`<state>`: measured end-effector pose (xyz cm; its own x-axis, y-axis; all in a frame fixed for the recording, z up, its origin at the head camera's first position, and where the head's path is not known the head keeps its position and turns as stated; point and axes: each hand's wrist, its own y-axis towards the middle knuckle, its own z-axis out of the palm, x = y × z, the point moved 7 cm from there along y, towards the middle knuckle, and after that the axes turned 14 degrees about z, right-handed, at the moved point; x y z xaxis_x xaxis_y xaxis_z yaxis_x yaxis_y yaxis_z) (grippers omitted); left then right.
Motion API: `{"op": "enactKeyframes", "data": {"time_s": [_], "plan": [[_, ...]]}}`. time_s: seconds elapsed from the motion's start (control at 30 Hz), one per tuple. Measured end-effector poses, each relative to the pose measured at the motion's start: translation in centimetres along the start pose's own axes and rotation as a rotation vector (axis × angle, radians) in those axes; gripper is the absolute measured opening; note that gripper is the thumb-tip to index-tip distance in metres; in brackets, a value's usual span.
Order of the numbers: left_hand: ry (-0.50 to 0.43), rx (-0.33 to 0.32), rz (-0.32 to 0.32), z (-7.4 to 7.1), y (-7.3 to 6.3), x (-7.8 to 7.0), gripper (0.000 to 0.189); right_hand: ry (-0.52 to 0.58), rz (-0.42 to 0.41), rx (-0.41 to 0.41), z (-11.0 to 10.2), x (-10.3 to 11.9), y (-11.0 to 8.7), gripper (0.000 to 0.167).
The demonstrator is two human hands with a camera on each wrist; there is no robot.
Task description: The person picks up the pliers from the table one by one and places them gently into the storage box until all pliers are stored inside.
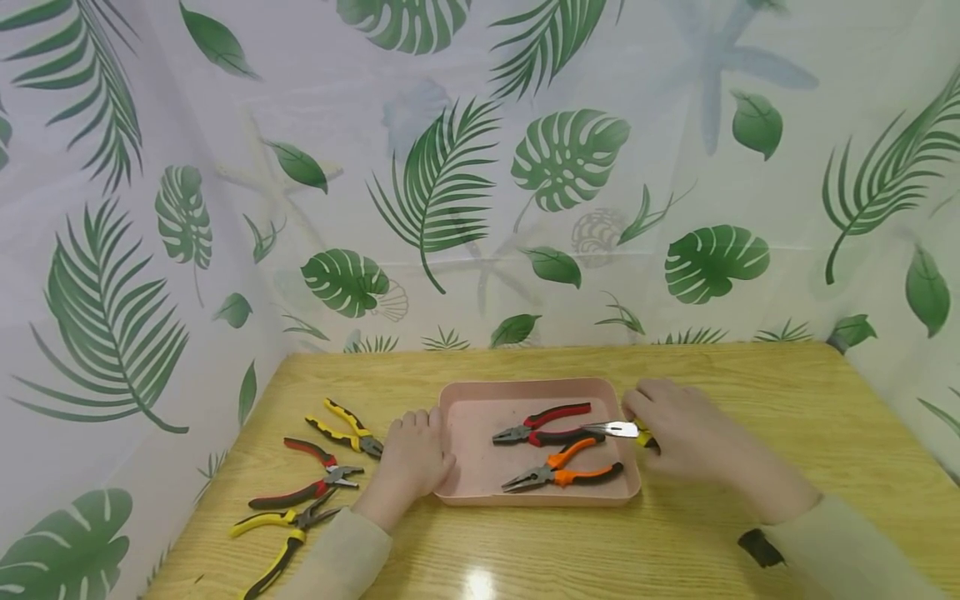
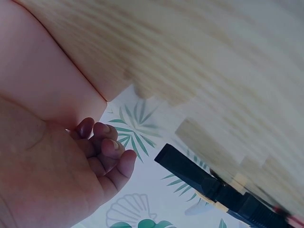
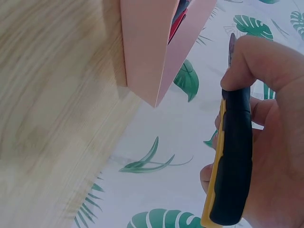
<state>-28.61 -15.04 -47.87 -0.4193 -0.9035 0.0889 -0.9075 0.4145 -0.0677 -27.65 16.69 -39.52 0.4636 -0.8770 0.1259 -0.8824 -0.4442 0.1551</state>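
Note:
My right hand (image 1: 686,429) grips a pair of needle-nose pliers (image 3: 232,156) by its black and yellow handles. Its silver jaws point left over the right rim of a shallow pink tray (image 1: 472,450). Inside the tray lie red and black pliers (image 1: 551,425) and, nearer me, orange and black long-nose pliers (image 1: 562,475). At the tray's left wall, my left hand (image 1: 412,454) holds the side, its thumb over the rim and fingers outside. The left wrist view shows those fingers (image 2: 111,149) bent, with the thumb hidden.
Left of the tray on the wooden table (image 1: 555,554) lie yellow and black pliers (image 1: 345,429), red and black pliers (image 1: 318,479) and yellow-handled long-nose pliers (image 1: 288,529). A leaf-patterned cloth (image 1: 480,183) hangs behind. A small black item (image 1: 760,548) shows by the right sleeve.

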Motion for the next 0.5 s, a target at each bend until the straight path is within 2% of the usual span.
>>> {"op": "enactKeyframes", "data": {"time_s": [0.23, 0.5], "plan": [[-0.012, -0.004, -0.004, 0.0, 0.1, 0.1, 0.044, -0.006, -0.026, -0.01, 0.4, 0.8, 0.9, 0.031], [-0.002, 0.005, -0.003, 0.3, 0.2, 0.1, 0.045, -0.018, -0.037, 0.016, 1.0, 1.3, 1.6, 0.041]]}}
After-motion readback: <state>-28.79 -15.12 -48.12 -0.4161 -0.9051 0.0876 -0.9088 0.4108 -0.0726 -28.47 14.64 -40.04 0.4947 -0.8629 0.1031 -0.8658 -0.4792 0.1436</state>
